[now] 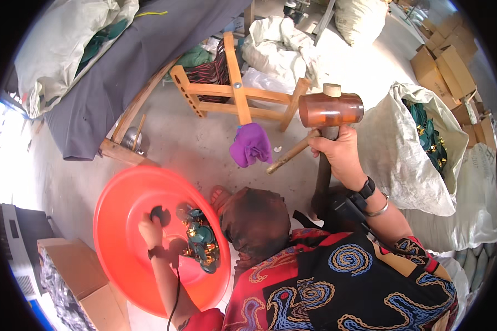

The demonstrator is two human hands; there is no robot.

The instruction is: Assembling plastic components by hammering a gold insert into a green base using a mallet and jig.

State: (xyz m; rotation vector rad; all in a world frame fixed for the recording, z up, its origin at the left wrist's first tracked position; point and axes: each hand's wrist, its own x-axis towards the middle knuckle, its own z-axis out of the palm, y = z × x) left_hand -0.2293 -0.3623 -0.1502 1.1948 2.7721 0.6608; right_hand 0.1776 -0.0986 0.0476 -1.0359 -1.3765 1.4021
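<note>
My right hand (pixel 339 151) is closed near the head of a mallet (pixel 331 110) with a translucent amber head and a dark handle running downward. A thin wooden rod (pixel 286 158) sticks out to the left from under my thumb. My left hand (pixel 150 230) reaches into a large red basin (pixel 109 220), fingers closed on a dark round piece (pixel 161 214). In the basin's right side lies a heap of green discs (pixel 200 234) with gold-coloured metal parts. A dark covered rounded block (pixel 258 218) is between my knees, its kind unclear.
Ahead stands a wooden folding stool (pixel 238 91) with a purple cloth (pixel 250 144) on one end. A white sack (pixel 386 149) of similar green and gold pieces is open at right. Cardboard boxes (pixel 439 71) stand behind it; another box (pixel 74 270) is at lower left.
</note>
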